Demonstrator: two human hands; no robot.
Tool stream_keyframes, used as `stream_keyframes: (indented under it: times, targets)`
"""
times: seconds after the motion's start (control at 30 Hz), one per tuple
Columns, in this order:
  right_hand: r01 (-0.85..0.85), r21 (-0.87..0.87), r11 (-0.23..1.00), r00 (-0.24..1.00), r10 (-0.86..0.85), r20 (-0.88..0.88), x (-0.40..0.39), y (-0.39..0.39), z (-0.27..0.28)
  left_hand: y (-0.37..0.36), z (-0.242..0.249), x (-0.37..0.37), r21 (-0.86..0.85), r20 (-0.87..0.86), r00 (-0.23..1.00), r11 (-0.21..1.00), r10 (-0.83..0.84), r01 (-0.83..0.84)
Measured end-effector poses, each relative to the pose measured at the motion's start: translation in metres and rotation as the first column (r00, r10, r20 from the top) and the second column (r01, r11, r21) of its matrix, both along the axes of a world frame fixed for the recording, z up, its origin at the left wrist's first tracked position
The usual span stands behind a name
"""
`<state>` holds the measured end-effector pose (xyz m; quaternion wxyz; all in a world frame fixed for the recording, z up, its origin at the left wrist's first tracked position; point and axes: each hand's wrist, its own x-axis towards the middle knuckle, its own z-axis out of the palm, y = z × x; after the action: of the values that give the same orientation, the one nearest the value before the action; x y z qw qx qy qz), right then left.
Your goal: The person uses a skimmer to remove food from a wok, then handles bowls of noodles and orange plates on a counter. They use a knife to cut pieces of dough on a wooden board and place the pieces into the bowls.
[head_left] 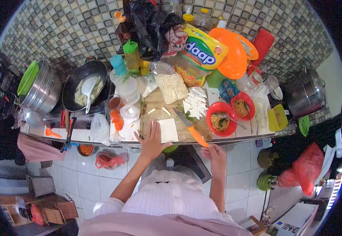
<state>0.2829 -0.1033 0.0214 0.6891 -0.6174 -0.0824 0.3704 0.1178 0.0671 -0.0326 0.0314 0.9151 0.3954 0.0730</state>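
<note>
My left hand [152, 138] lies open with fingers spread, its fingertips on a flat white slab that looks like tofu [168, 130] at the front of the wooden cutting board [145, 103]. My right hand [215, 154] is closed around the end of an orange-handled knife [195, 133], just off the counter's front edge. The blade points up and left over the board, beside chopped green leaves [190, 115]. Behind it is a pile of white triangular pieces [195, 101]. A few thin white strips [165, 110] lie above the slab.
Dried noodles [171, 87] in clear plastic lie at the board's back. Red bowls of noodles [220, 122] stand at right. On the left, a black wok [70, 91] holds pale pieces and a white slotted spatula [87, 89]; its handle [70, 131] juts past the counter edge.
</note>
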Motion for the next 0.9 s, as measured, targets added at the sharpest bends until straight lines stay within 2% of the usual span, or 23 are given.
stream_keyframes:
  times: [0.1, 0.2, 0.33, 0.4, 0.43, 0.47, 0.5, 0.53, 0.6, 0.63, 0.67, 0.7, 0.73, 0.77, 0.83, 0.87, 0.9]
  targets:
    - [-0.086, -0.030, 0.996, 0.993, 0.088, 0.075, -0.008, 0.009, -0.022, 0.003, -0.004, -0.002, -0.039, 0.081, 0.996, 0.999, -0.023, 0.026]
    - [-0.194, -0.121, 0.973, 0.979, 0.200, 0.040, -0.009, 0.015, -0.031, 0.005, -0.005, 0.000, -0.057, 0.118, 0.993, 0.998, 0.019, -0.013]
    - [-0.172, -0.080, 0.982, 0.984, 0.166, -0.067, -0.018, 0.035, -0.028, 0.007, -0.004, -0.002, -0.019, 0.116, 0.992, 0.999, 0.039, -0.037]
    - [-0.195, -0.203, 0.959, 0.962, 0.228, 0.153, -0.024, 0.045, -0.038, 0.008, -0.005, -0.003, 0.021, 0.109, 0.994, 0.999, 0.033, -0.035]
    - [-0.197, -0.198, 0.960, 0.961, 0.229, 0.155, -0.027, 0.049, -0.039, 0.009, -0.006, -0.003, 0.032, 0.109, 0.994, 0.999, 0.027, -0.031]
    - [-0.131, -0.314, 0.940, 0.836, 0.275, 0.475, -0.031, 0.054, -0.039, 0.010, -0.008, -0.003, 0.043, 0.110, 0.994, 0.999, 0.020, -0.025]
    - [-0.024, -0.396, 0.918, 0.602, 0.330, 0.727, -0.034, 0.058, -0.039, 0.011, -0.010, -0.004, 0.049, 0.112, 0.994, 0.999, 0.018, -0.023]
    - [-0.021, -0.393, 0.919, 0.601, 0.325, 0.730, -0.038, 0.061, -0.041, 0.010, -0.013, -0.004, 0.070, 0.106, 0.994, 0.997, 0.019, -0.026]
    - [0.037, -0.506, 0.862, 0.600, 0.386, 0.701, -0.040, 0.065, -0.048, 0.009, -0.009, -0.002, 0.093, 0.105, 0.994, 0.995, 0.017, -0.027]
    - [0.017, -0.484, 0.875, 0.486, 0.416, 0.769, -0.039, 0.065, -0.056, 0.007, -0.003, -0.004, 0.088, 0.134, 0.991, 0.996, -0.017, 0.005]
    - [0.019, -0.485, 0.874, 0.486, 0.416, 0.769, -0.036, 0.063, -0.061, 0.005, 0.004, -0.005, 0.082, 0.162, 0.986, 0.996, -0.050, 0.037]
    - [-0.184, -0.425, 0.886, 0.661, 0.432, 0.613, -0.032, 0.063, -0.062, 0.004, 0.011, -0.008, 0.082, 0.162, 0.985, 0.996, -0.052, 0.039]
    - [-0.362, -0.307, 0.880, 0.782, 0.466, 0.414, -0.029, 0.061, -0.063, 0.003, 0.017, -0.011, 0.056, 0.169, 0.978, 0.992, -0.125, 0.117]
    - [-0.361, -0.306, 0.881, 0.782, 0.465, 0.414, -0.027, 0.057, -0.062, 0.004, 0.019, -0.014, 0.032, 0.176, 0.964, 0.980, -0.197, 0.195]
    - [-0.382, -0.033, 0.923, 0.916, 0.384, 0.119, -0.029, 0.047, -0.048, 0.007, 0.005, -0.018, 0.056, 0.170, 0.957, 0.971, -0.237, 0.230]
    - [-0.385, -0.031, 0.923, 0.915, 0.385, 0.119, -0.031, 0.045, -0.041, 0.007, -0.003, -0.020, 0.076, 0.164, 0.948, 0.961, -0.274, 0.265]
    - [-0.342, 0.059, 0.938, 0.940, 0.341, 0.024, -0.034, 0.043, -0.032, 0.007, -0.008, -0.020, 0.077, 0.162, 0.948, 0.961, -0.274, 0.264]
